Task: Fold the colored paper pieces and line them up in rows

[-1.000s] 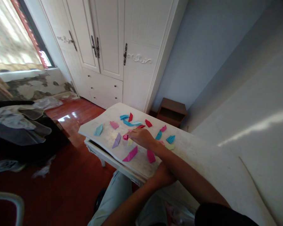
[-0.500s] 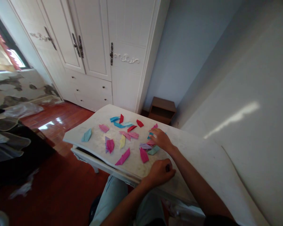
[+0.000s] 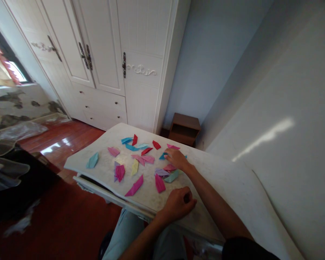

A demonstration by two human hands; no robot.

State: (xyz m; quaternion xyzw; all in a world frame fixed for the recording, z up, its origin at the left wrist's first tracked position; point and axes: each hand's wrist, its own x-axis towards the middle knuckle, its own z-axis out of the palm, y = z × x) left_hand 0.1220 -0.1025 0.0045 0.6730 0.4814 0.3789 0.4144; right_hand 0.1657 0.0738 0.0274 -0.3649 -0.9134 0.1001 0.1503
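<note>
Many-coloured folded paper pieces lie scattered over a white table [image 3: 97, 155]. My right hand [image 3: 177, 159] is over the far right of them, its thumb and fingertips closed on a blue folded paper piece [image 3: 162, 156]. Just beyond it lies a pink folded piece [image 3: 173, 146]. Below the hand are a lilac piece [image 3: 161, 172], a pale green piece [image 3: 172, 176] and a magenta piece [image 3: 160, 183]. Near the table's front edge my left hand [image 3: 178, 204] rests curled, fingers bent toward the thumb, with nothing visible in it.
More folded pieces, including a yellow one [image 3: 135, 167] and a light teal one [image 3: 92, 160], lie on the left half. A partly open drawer [image 3: 103, 187] runs under the front edge. Beyond the table stand a white wardrobe [image 3: 141, 94] and a brown cabinet [image 3: 185, 121].
My right hand has shifted slightly left, and the blue piece at its fingertips has moved left with it. The pink piece beyond now lies flatter. My left hand stays curled. The view has shifted slightly.
</note>
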